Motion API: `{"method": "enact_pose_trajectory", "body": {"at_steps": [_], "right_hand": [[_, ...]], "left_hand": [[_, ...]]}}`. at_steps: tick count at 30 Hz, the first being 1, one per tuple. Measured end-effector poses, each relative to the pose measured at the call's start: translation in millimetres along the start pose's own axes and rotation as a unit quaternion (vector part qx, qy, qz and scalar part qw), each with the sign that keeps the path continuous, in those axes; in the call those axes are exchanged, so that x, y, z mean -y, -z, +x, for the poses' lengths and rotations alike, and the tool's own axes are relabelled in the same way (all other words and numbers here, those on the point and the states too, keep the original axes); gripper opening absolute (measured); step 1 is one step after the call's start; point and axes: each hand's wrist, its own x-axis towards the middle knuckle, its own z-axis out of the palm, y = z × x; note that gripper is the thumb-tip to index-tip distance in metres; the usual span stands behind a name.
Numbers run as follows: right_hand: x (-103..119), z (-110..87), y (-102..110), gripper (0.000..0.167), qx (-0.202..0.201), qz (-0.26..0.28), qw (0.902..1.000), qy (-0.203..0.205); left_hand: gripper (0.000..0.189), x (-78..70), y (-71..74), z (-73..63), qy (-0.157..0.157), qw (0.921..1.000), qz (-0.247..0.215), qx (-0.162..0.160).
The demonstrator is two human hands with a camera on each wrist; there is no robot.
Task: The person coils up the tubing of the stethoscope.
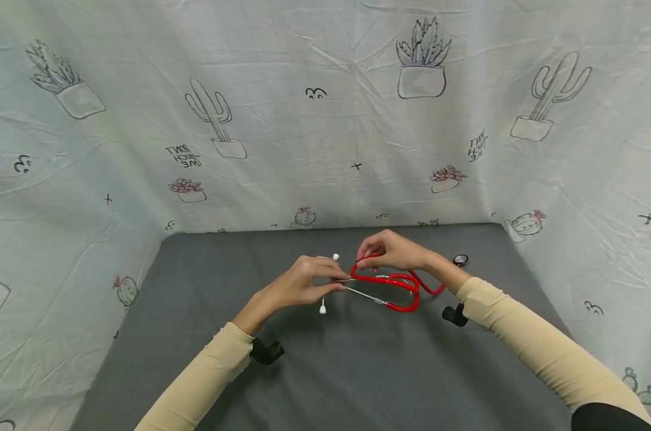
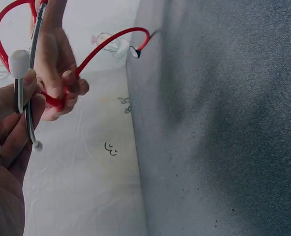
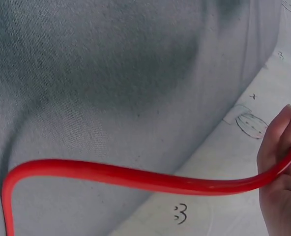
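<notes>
A stethoscope with red tubing (image 1: 403, 308) is held above the grey cloth. My left hand (image 1: 303, 281) pinches its two metal ear tubes (image 1: 365, 294) between thumb and fingers, close to the white ear tips (image 1: 322, 309). In the left wrist view one ear tip (image 2: 19, 64) shows large beside the thumb. To the right, my right hand (image 1: 392, 250) grips the red tubing, which bends in a loop between the hands. Its remaining length crosses the right wrist view as a red tube (image 3: 135, 179). The round chest piece (image 1: 460, 260) is beyond the right forearm.
Grey cloth (image 1: 330, 371) covers the table surface. A pale curtain (image 1: 282, 120) printed with cacti and potted plants rises behind it and on both sides. Black straps (image 1: 268, 351) are on both wrists, over beige sleeves.
</notes>
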Motion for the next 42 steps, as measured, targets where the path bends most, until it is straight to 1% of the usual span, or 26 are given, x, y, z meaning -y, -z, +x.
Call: {"method": "enact_pose_trajectory", "body": {"at_steps": [4, 6, 9, 10, 13, 15, 17, 19, 21, 23, 25, 27, 31, 33, 36, 42], "right_hand": [[-6.5, -0.4, -6.4, 0.011, -0.018, -0.006, 0.9998, 0.012], [-6.9, -1.7, -9.8, 0.01, -0.026, 0.0, 0.9996, 0.011], [-4.4, -4.4, -16.1, 0.004, -0.043, -0.001, 0.9991, 0.008], [-2.9, -5.3, -18.6, 0.004, -0.051, -0.005, 0.9987, 0.007], [-0.2, -7.0, -26.3, 0.008, -0.077, -0.028, 0.9957, 0.044], [0.0, -8.6, -31.2, 0.006, -0.087, -0.022, 0.994, 0.062], [-1.5, -9.5, -36.0, 0.005, -0.084, -0.01, 0.9937, 0.073], [-3.8, -9.8, -40.5, 0.003, -0.084, 0.004, 0.9944, 0.064], [-5.6, -9.3, -44.9, 0.012, -0.088, 0.001, 0.9946, 0.056], [-6.0, -8.5, -49.5, 0.015, -0.098, -0.006, 0.9933, 0.061], [-5.9, -8.4, -54.0, 0.014, -0.109, -0.018, 0.9917, 0.066], [-4.1, -9.3, -58.0, 0.008, -0.11, -0.028, 0.9918, 0.057], [-1.0, -11.0, -63.2, 0.006, -0.102, -0.062, 0.9925, 0.027], [1.3, -11.6, -64.7, 0.007, -0.096, -0.065, 0.9931, 0.015], [3.4, -12.1, -67.0, 0.009, -0.091, -0.064, 0.9936, 0.018], [10.1, -13.8, -73.7, 0.011, -0.086, -0.084, 0.9922, 0.034]], "left_hand": [[0.022, 0.1, 3.2, -0.9, 0.008, 0.9997, 0.009, -0.022], [0.023, 0.3, 4.6, -1.6, 0.019, 0.9993, 0.009, -0.032], [0.025, 1.3, 6.3, -2.8, 0.035, 0.9983, 0.002, -0.045], [0.025, 1.2, 7.0, -3.0, 0.041, 0.9979, 0.0, -0.05], [0.024, 1.3, 9.3, -3.1, 0.055, 0.9964, -0.003, -0.065], [0.023, 1.3, 10.9, -3.1, 0.066, 0.9949, 0.0, -0.075], [0.022, 1.0, 12.6, -3.3, 0.077, 0.9933, 0.006, -0.086], [0.023, 0.8, 13.7, -3.5, 0.093, 0.991, 0.011, -0.096], [0.022, 0.6, 14.8, -4.1, 0.104, 0.989, 0.021, -0.103], [0.021, 0.8, 15.5, -4.6, 0.114, 0.987, 0.03, -0.109], [0.02, 1.7, 16.1, -5.0, 0.118, 0.9855, 0.035, -0.116], [0.019, 2.8, 16.5, -5.3, 0.124, 0.9838, 0.039, -0.123], [0.02, 4.1, 17.8, -5.7, 0.134, 0.9801, 0.045, -0.139], [0.021, 4.6, 18.6, -5.7, 0.138, 0.9786, 0.049, -0.145], [0.021, 6.6, 18.9, -5.7, 0.141, 0.9771, 0.055, -0.15], [0.018, 12.7, 18.4, -5.3, 0.149, 0.9739, 0.064, -0.159]]}}
